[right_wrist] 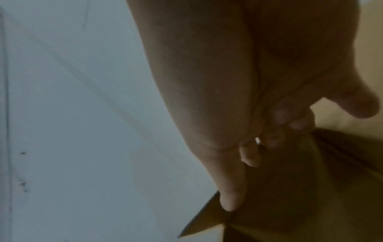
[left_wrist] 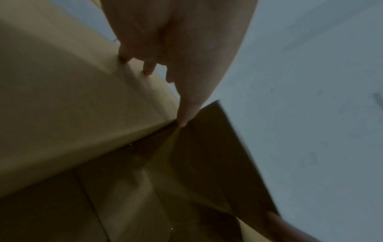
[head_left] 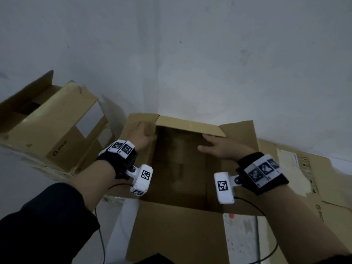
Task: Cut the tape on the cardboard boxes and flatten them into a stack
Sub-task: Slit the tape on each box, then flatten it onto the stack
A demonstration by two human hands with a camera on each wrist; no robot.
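A: Both hands are up at the far end of the open box (head_left: pixel 182 221). The left hand (head_left: pixel 142 137) lies on the far-left flap (head_left: pixel 133 126), fingers fairly straight and pressing on the cardboard, with the thumb reaching toward the inside corner. The right hand (head_left: pixel 221 147) has its fingers hooked over the far flap (head_left: pixel 190 123), thumb sticking out to the left.

B: So is the right one actually holding that flap?

A: Looks like it. From the right wrist view the fingers (right_wrist: pixel 230 201) curl around a cardboard edge, so I'd call it a grip. The left is flatter, more a push than a hold.

B: Why there, do you think?

A: My guess is the top flaps are being spread outward so the box can be collapsed. The right flap (head_left: pixel 240 134) is already folded out, and the near flap (head_left: pixel 171 235) hangs toward the person. Holding the two far pieces gives leverage at that corner.

B: Where does the box sit?

A: On the floor in front of the person, standing upright, its far end close to the pale wall (head_left: pixel 190 54). Inside it is dark; I can't tell whether the bottom tape is cut.

B: And the rest of the boxes?

A: Another box (head_left: pixel 49 130) sits to the left, partly opened and tilted. To the right, flattened cardboard (head_left: pixel 304 172) lies on the floor, likely the start of the stack. No cutting tool shows anywhere.
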